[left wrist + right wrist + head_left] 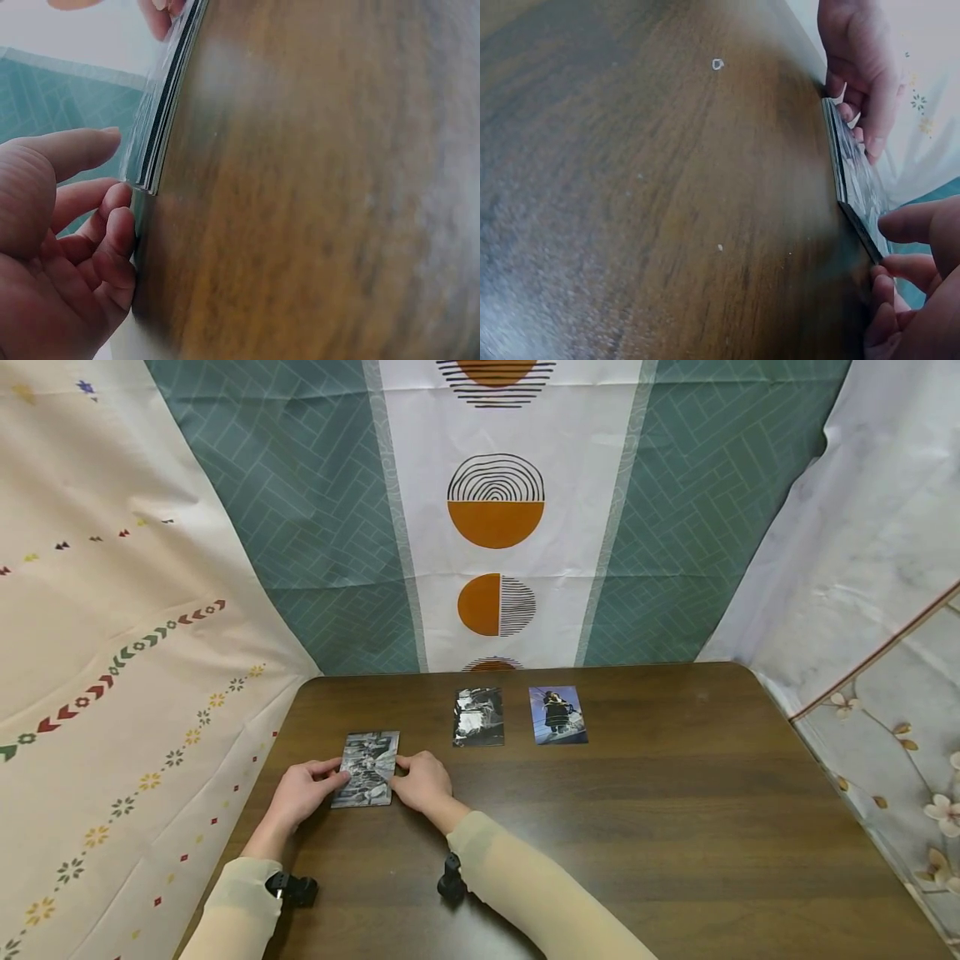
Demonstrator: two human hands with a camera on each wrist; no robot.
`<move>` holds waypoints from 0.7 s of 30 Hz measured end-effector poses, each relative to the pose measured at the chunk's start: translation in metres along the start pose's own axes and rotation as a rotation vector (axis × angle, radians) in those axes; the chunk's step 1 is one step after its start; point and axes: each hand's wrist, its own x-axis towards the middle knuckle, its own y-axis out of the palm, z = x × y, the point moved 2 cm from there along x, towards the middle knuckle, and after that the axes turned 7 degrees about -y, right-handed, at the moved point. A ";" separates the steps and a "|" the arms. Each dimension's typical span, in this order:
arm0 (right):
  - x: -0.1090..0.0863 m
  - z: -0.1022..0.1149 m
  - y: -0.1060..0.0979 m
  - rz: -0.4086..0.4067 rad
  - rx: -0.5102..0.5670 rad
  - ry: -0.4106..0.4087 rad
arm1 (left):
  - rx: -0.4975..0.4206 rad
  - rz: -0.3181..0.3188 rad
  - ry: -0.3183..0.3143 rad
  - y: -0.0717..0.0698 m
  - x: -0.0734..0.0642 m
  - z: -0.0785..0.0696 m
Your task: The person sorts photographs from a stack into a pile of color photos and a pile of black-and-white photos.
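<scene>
A small stack of photo cards with a black-and-white picture on top lies at the left of the table. My left hand holds its left edge, thumb over the picture and the other fingers curled beside the stack. At the opposite edge, my right hand pinches the stack between thumb and fingers. Several layers show along the side of the stack in the left wrist view. From the right wrist, the dark edge of a card runs down to my right fingertips.
Behind the stack, a black-and-white photo card and a blue-toned photo card lie apart on the brown wooden table. Patterned cloth hangs along the back and both sides. White specks dot the tabletop.
</scene>
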 end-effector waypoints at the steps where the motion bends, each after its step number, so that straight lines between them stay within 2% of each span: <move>1: 0.000 -0.001 0.000 0.004 0.019 -0.005 | -0.003 0.001 0.000 0.000 0.000 0.000; 10: 0.004 -0.003 -0.003 0.017 0.212 0.026 | -0.100 0.018 -0.029 -0.003 -0.001 0.001; 21: 0.004 -0.001 -0.004 0.024 0.270 0.038 | -0.164 -0.003 -0.049 -0.004 0.000 -0.001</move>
